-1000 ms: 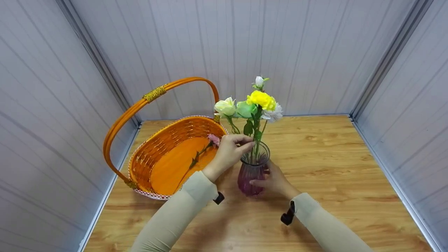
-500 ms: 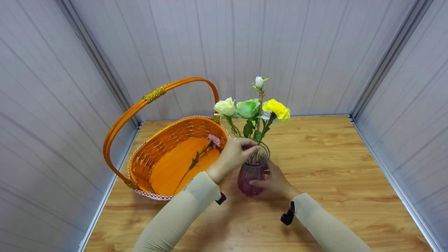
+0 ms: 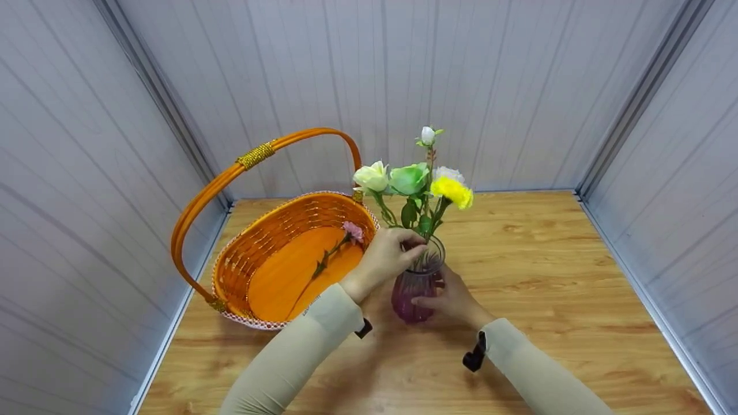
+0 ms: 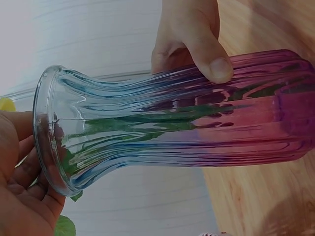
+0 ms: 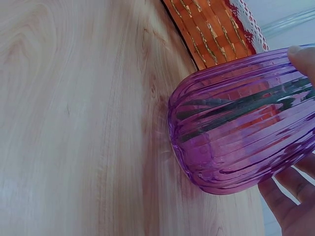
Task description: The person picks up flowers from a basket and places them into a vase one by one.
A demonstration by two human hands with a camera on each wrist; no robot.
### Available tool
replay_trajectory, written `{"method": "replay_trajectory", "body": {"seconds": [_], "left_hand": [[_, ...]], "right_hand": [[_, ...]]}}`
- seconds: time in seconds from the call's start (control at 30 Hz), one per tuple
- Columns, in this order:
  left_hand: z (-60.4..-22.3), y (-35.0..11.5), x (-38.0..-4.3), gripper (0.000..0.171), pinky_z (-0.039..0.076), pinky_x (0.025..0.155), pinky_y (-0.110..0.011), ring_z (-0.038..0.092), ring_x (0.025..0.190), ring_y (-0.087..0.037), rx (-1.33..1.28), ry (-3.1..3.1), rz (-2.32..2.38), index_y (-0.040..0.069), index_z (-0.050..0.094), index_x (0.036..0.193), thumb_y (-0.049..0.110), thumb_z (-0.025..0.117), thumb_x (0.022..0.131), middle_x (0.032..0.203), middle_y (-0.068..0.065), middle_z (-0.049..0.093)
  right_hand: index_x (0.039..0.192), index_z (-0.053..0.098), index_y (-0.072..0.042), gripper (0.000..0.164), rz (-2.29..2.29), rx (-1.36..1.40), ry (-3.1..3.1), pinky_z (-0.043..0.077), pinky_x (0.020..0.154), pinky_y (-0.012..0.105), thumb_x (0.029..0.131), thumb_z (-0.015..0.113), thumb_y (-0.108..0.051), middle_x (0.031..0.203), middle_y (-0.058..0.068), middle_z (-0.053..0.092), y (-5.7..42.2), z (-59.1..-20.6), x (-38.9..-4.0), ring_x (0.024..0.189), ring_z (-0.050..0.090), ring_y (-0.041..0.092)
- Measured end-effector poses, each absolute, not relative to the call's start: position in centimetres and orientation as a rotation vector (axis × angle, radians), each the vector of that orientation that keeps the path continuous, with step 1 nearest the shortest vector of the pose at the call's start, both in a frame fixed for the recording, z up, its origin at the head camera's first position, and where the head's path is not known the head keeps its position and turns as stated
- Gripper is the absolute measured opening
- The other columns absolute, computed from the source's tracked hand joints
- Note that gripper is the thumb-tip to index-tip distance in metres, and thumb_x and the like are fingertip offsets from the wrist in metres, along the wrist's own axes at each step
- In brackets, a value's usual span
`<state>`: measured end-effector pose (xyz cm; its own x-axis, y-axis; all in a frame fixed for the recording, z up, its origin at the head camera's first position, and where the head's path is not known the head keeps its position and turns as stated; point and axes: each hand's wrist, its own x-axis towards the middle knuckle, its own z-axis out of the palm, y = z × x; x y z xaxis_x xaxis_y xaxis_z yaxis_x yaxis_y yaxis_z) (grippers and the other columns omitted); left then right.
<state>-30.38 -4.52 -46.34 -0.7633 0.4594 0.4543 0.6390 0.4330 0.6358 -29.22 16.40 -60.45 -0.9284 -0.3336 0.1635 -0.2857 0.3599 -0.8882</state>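
A ribbed glass vase (image 3: 406,291), clear above and pink-purple below, stands on the table holding several artificial flowers. My right hand (image 3: 452,300) grips its body from the right, thumb in front; in the right wrist view green stems show through the purple glass (image 5: 221,162). At the vase mouth, my left hand (image 3: 387,253) pinches near the stem of a yellow carnation (image 3: 452,192), its fingertips partly hiding the stem. A cream rose (image 3: 372,176), a green rose (image 3: 409,178), a white bud (image 3: 427,136) and a white bloom (image 3: 448,173) stand around it.
Left of the vase sits an orange woven basket (image 3: 230,271) with a tall arched handle (image 3: 199,202). One pink carnation (image 3: 353,231) lies inside it. Pale panel walls (image 3: 519,86) enclose the wooden table (image 3: 548,276) at the back and sides.
The yellow carnation has swung right and sunk lower, now in front of the white bloom. My left hand has shifted slightly right and down at the rim. The right hand stays put.
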Motion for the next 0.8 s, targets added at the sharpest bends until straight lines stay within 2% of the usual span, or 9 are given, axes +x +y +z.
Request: {"method": "replay_trajectory", "body": {"seconds": [0.27,0.4,0.7,0.8], "left_hand": [[-46.2,-5.7,-30.2,0.014,0.065,0.078,-0.028,0.078,0.084,-0.02,-1.0,-2.39,-1.231,0.0,0.083,0.107,0.011,0.082,0.098,0.1,-0.013,0.083],[-46.1,-6.5,-30.0,0.014,0.064,0.078,-0.028,0.077,0.084,-0.02,-0.999,-2.401,-1.221,0.001,0.083,0.107,0.012,0.081,0.099,0.099,-0.011,0.083],[-46.4,-8.4,-29.7,0.016,0.065,0.074,-0.045,0.074,0.08,-0.021,-0.975,-2.401,-1.187,-0.001,0.082,0.105,0.013,0.082,0.099,0.097,-0.012,0.083],[-46.5,-9.1,-29.8,0.014,0.065,0.076,-0.045,0.075,0.08,-0.021,-0.964,-2.397,-1.187,-0.001,0.083,0.103,0.012,0.082,0.098,0.095,-0.011,0.082]], "right_hand": [[0.164,0.039,-0.006,0.097,-1.661,-0.535,2.542,0.052,0.115,0.063,0.087,0.095,-0.024,0.154,0.02,0.06,16.4,-60.3,-28.9,0.137,0.062,0.041],[0.164,0.041,-0.008,0.097,-1.664,-0.522,2.544,0.052,0.115,0.062,0.086,0.096,-0.025,0.156,0.018,0.059,16.3,-60.2,-28.9,0.139,0.062,0.04],[0.162,0.043,-0.01,0.097,-1.652,-0.474,2.552,0.052,0.115,0.061,0.083,0.097,-0.027,0.155,0.016,0.061,16.2,-60.1,-28.9,0.139,0.062,0.038],[0.163,0.042,-0.011,0.098,-1.645,-0.48,2.553,0.052,0.115,0.062,0.084,0.097,-0.028,0.156,0.017,0.059,16.2,-60.0,-29.0,0.14,0.061,0.039]]}}
